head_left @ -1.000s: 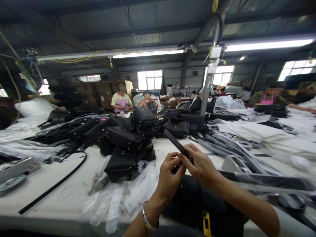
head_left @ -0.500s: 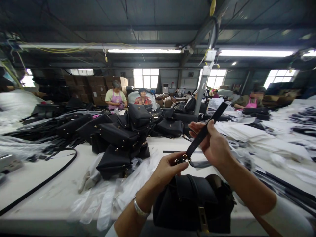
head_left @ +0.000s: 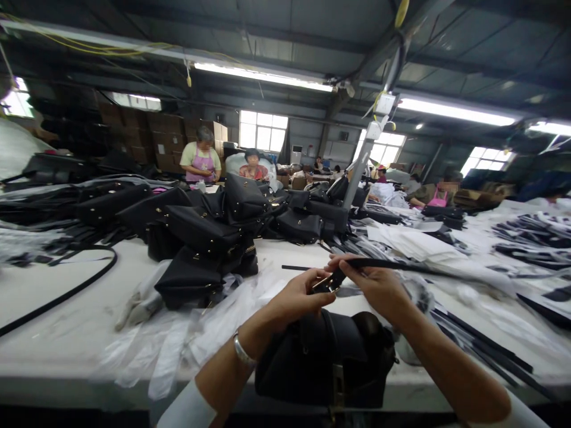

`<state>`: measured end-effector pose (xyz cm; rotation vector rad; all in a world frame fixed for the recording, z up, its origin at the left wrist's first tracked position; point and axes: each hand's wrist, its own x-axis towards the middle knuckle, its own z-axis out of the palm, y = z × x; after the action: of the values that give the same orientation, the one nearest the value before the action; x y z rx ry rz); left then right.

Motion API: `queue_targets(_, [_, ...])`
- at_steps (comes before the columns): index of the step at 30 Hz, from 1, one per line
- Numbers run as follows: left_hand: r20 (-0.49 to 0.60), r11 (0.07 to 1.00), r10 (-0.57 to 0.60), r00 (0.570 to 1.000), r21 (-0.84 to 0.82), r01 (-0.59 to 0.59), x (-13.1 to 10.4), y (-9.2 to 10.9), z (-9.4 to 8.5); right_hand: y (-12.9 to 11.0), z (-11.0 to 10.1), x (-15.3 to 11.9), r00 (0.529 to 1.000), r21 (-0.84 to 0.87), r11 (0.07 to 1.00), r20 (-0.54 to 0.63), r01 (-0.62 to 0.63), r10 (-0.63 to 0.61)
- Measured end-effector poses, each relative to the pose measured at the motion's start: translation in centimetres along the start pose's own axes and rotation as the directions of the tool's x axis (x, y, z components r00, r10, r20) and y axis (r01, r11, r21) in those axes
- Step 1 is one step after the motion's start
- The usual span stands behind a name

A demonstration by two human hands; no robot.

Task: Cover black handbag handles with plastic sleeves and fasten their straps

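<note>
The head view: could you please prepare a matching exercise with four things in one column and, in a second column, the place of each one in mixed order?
Things
1. Bracelet
2. Raised strap
3. Nearest bag
4. Gold buckle

Places
A. Below both hands, in front of the person
B. At the fingers of the left hand
C. Around the left wrist
D. In the grasp of the right hand

Right pairs: 1-C, 2-D, 3-A, 4-B
</note>
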<state>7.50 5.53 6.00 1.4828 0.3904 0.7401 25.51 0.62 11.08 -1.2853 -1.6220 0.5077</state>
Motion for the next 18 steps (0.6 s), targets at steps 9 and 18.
queue_targets(9, [0.035, 0.997, -0.007, 0.999, 0.082, 0.004, 0.6, 0.4, 0.0, -0.4, -4.6, 1.1, 0.902, 0.654, 0.754, -0.359, 0.061, 0.238])
queue_targets(18, [-0.174, 0.872, 0.246, 0.953, 0.47, -0.139, 0.2, -0.1, 1.1, 1.5, -3.3, -2.8, 0.934, 0.602, 0.739, 0.028, -0.301, 0.357])
